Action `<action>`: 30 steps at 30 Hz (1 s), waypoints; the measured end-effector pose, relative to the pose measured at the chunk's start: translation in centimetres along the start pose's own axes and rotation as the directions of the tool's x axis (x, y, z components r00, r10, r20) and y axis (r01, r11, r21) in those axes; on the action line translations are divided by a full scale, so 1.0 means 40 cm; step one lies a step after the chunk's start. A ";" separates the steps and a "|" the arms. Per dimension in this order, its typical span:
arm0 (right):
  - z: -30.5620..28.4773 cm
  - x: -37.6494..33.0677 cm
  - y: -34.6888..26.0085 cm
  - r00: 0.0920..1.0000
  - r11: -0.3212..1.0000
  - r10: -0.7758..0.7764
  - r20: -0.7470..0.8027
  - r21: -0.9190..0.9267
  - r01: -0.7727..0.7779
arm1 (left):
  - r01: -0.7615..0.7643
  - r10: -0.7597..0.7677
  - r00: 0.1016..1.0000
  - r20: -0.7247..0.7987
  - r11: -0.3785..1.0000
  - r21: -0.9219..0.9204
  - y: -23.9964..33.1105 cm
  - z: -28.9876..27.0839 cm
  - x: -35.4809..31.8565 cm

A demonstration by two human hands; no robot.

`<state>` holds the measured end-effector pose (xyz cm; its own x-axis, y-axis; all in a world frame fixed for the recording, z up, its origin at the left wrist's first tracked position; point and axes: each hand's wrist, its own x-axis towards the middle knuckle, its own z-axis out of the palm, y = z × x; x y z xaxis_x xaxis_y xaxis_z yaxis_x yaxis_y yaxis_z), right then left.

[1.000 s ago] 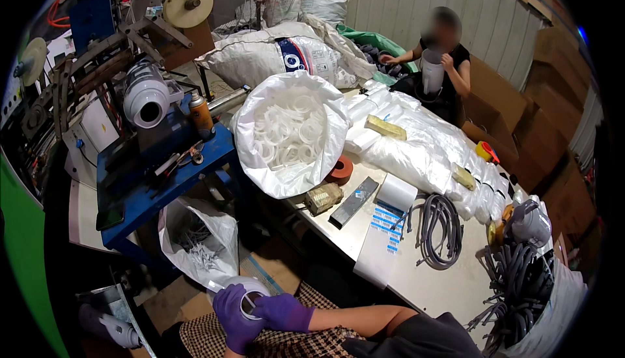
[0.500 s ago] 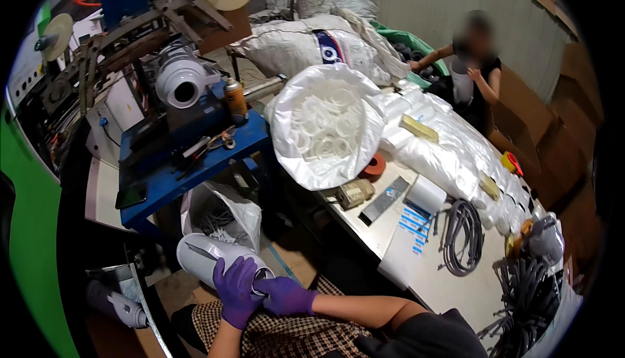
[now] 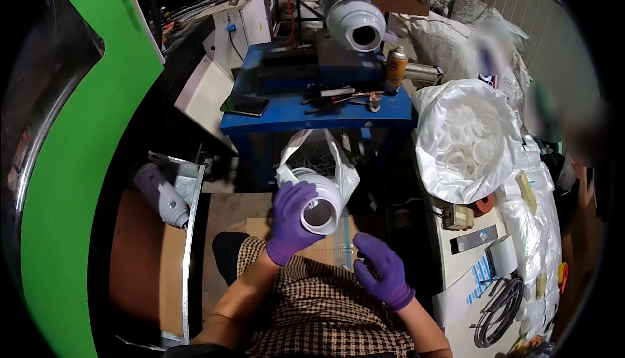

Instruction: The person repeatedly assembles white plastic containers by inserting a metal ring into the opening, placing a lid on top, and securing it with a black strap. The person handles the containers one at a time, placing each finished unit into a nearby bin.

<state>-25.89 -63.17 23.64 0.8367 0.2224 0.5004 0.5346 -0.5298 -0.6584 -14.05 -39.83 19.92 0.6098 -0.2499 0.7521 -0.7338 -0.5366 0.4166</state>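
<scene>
My left hand [image 3: 291, 218], in a purple glove, grips a pale grey, hollow plastic cylinder [image 3: 330, 192] over my lap. Its round open end tilts up towards me, and my fingers lie around its left rim. To the right and apart from it, my right hand [image 3: 382, 270], gloved alike, hovers with thumb and fingers spread and slightly bent. I see nothing held in it. Just behind the cylinder stands a white bag [image 3: 348, 169] with thin scraps inside. A similar grey body [image 3: 368, 22] is mounted on the machine over the blue table [image 3: 286, 120].
On the blue table lie a phone [image 3: 245, 105], hand tools [image 3: 338, 99] and an orange spray can [image 3: 396, 66]. At right, a white sack of clear rings [image 3: 470, 140] stands beside a worktable with coiled grey hose [image 3: 498, 312]. A metal-edged bin [image 3: 189, 254] at left has another grey part [image 3: 159, 195].
My view has swung left. The right hand has come off the cylinder and moved right, while the left still holds it, its open end now turned towards me.
</scene>
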 end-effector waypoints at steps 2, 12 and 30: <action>-0.001 0.000 -0.023 0.986 0.986 -0.134 0.096 -0.082 0.142 | -0.004 0.003 1.000 -0.019 1.000 -0.018 0.019 -0.005 -0.025; -0.359 0.093 0.194 0.965 0.728 -0.194 -0.174 -0.685 0.023 | 0.077 -0.068 0.992 0.109 0.994 -0.081 0.136 -0.095 -0.061; -0.617 0.155 0.544 0.985 0.315 -0.105 -0.137 -0.944 -0.098 | 0.168 -0.055 0.923 0.382 0.949 -0.268 0.230 -0.026 -0.147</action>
<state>-11.99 -93.50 26.30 0.7520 0.1625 0.6388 -0.0254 -0.9613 0.2744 -24.70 -42.48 19.86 0.7173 -0.5089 0.4758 -0.6741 -0.3345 0.6585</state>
